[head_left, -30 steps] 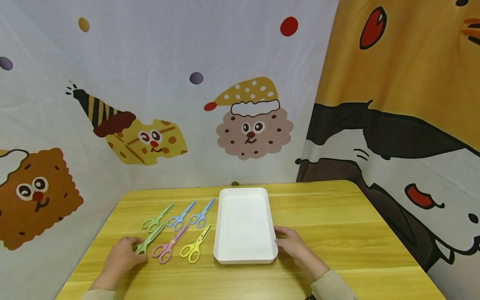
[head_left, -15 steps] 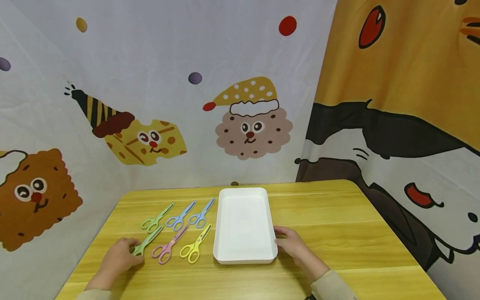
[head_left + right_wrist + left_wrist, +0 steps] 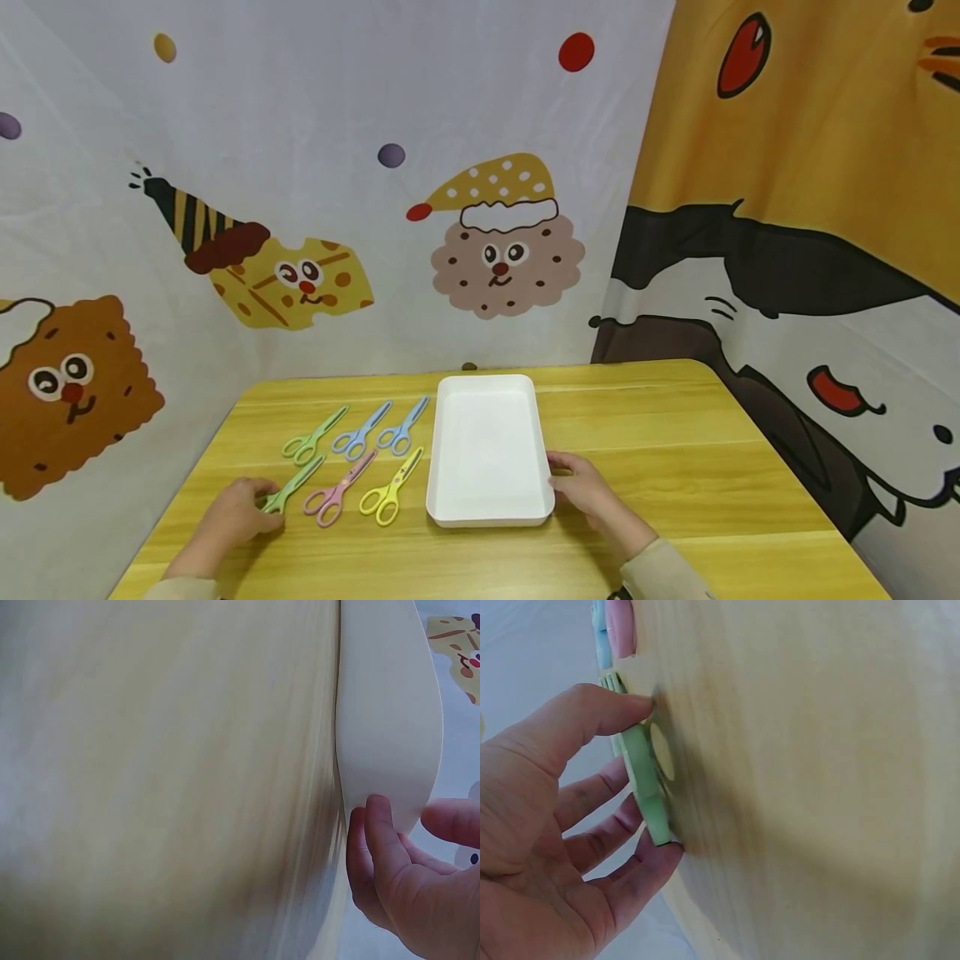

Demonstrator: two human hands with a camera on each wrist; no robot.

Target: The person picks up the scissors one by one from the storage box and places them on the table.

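Observation:
My left hand is at the left of the table, thumb and fingers pinching the handle end of the nearer light-green scissors. In the left wrist view the thumb lies on one side of the green handles and fingertips on the other, low at the table surface. The blades point away to the upper right. My right hand rests at the right side of a white rectangular tray. In the right wrist view, its fingertips touch the tray's outer wall, with the thumb near the rim.
Close to the held scissors lie pink scissors and yellow scissors. Behind are another green pair of scissors and two blue scissors. A cartoon-print curtain hangs behind the wooden table.
My left hand has slid slightly left and toward me, drawing the nearer green scissors a little away from the farther green pair. My right hand and the tray stay where they were.

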